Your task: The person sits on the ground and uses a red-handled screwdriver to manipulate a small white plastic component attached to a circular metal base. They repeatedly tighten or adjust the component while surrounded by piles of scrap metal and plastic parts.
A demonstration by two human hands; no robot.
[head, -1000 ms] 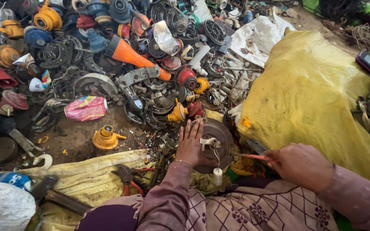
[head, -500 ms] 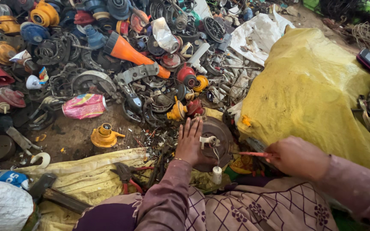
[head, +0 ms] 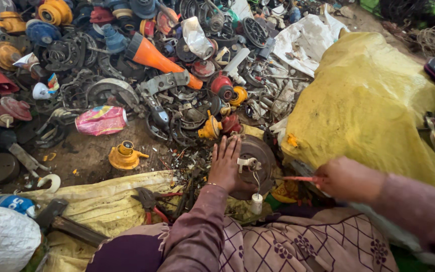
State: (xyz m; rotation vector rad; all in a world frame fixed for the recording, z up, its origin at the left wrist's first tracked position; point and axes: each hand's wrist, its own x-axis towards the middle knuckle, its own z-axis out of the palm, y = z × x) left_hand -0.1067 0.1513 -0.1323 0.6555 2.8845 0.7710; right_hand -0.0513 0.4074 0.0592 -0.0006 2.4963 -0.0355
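My left hand [head: 226,163] lies flat, fingers spread, on the left side of a round rusty metal disc [head: 259,152] on the ground in front of me. A small white fitting [head: 247,163] sits on the disc, and a thin wire runs from it down to a white cylinder [head: 256,203]. My right hand [head: 349,179] grips a red-handled screwdriver [head: 298,178], which points left toward the disc's right edge.
A heap of scrap fills the far ground: an orange cone [head: 152,57], yellow and red plastic parts, metal rings and brackets. A yellow sack [head: 373,106] bulges at right. Pliers [head: 149,201] lie on yellow sacking at left, beside a hammer [head: 66,224]. A crushed pink can [head: 100,120] lies nearby.
My right hand with the screwdriver has shifted slightly, its tip closer to the disc. The left hand stays pressed on the disc.
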